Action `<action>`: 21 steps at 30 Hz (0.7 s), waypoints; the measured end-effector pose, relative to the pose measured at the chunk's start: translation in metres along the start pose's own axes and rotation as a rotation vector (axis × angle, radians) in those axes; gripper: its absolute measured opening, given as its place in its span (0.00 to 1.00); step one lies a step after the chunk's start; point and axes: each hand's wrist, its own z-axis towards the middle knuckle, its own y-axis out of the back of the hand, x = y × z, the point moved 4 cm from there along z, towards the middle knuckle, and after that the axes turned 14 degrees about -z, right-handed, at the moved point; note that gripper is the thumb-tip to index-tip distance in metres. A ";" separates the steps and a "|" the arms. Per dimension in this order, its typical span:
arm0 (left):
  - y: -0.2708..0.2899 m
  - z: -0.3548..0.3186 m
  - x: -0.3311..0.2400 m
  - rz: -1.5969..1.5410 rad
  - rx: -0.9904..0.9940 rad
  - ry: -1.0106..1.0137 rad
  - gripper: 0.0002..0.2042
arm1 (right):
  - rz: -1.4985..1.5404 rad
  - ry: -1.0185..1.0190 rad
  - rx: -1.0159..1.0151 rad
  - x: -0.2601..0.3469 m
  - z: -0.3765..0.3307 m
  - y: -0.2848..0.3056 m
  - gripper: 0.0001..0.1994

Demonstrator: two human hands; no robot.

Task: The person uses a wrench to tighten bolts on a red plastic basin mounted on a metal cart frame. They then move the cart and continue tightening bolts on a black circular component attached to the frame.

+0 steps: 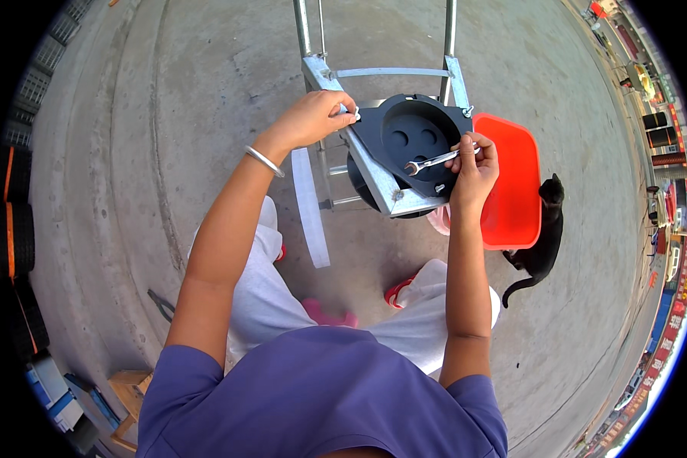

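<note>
At the far-left corner of a black plastic plate with a round recess (414,133), my left hand (313,118) is closed, thumb and fingers pinching a small silvery bolt (357,114). My right hand (477,164) grips a metal open-ended wrench (433,161), whose jaw points left over the recess without visibly touching a bolt. The plate lies on a galvanized metal frame (374,174). Other bolts show at the plate's far-right corner (468,111) and near corner (440,188). Part of a black round body (359,179) shows below the frame.
A red plastic tub (511,183) stands right of the frame, with a black cat (546,237) beside it. Metal legs (303,30) extend away from me. A flat metal strip (310,214) hangs at the left. Dark pliers-like handles (160,304) lie on the concrete floor (206,91).
</note>
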 end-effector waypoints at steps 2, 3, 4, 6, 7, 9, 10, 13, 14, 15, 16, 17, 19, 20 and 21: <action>0.000 0.001 0.004 -0.047 0.010 0.008 0.10 | -0.004 -0.002 0.000 0.000 0.000 -0.001 0.05; 0.000 0.001 0.007 -0.080 0.008 0.013 0.11 | -0.004 -0.002 -0.001 0.000 0.000 -0.001 0.05; -0.001 0.002 0.009 -0.114 0.008 0.016 0.11 | -0.005 -0.003 -0.003 0.000 0.000 0.000 0.05; 0.002 0.005 0.010 -0.251 -0.023 -0.073 0.11 | 0.036 0.001 -0.003 -0.001 0.000 -0.002 0.05; 0.003 0.006 0.007 -0.321 -0.037 -0.118 0.11 | 0.054 0.003 -0.005 -0.001 0.000 -0.001 0.06; 0.001 0.007 0.003 -0.440 -0.025 -0.082 0.11 | 0.066 -0.021 -0.013 -0.002 0.001 0.003 0.06; 0.001 0.008 -0.001 -0.501 -0.018 -0.066 0.11 | 0.071 -0.030 -0.018 -0.001 0.002 0.005 0.06; 0.011 0.007 0.000 -1.214 0.087 0.043 0.12 | 0.357 -0.058 -0.121 -0.012 0.022 0.026 0.06; 0.017 0.008 -0.003 -1.278 0.067 0.001 0.12 | 0.452 -0.074 -0.156 -0.013 0.028 0.038 0.06; 0.020 0.007 -0.006 -1.366 0.058 -0.007 0.12 | 0.479 -0.105 -0.229 -0.013 0.033 0.048 0.06; 0.023 0.006 -0.010 -1.454 0.050 -0.014 0.12 | 0.413 -0.105 -0.241 -0.015 0.038 0.058 0.06; 0.023 0.006 -0.012 -1.542 0.041 -0.020 0.12 | 0.348 -0.106 -0.253 -0.020 0.041 0.065 0.06; 0.022 0.009 -0.012 -1.530 0.017 -0.023 0.12 | 0.294 -0.136 -0.301 -0.030 0.042 0.072 0.06; 0.020 0.010 -0.008 -1.497 -0.025 -0.008 0.13 | 0.269 -0.152 -0.323 -0.034 0.043 0.073 0.06; 0.020 0.012 -0.004 -1.464 -0.067 0.007 0.14 | 0.262 -0.161 -0.333 -0.038 0.044 0.074 0.07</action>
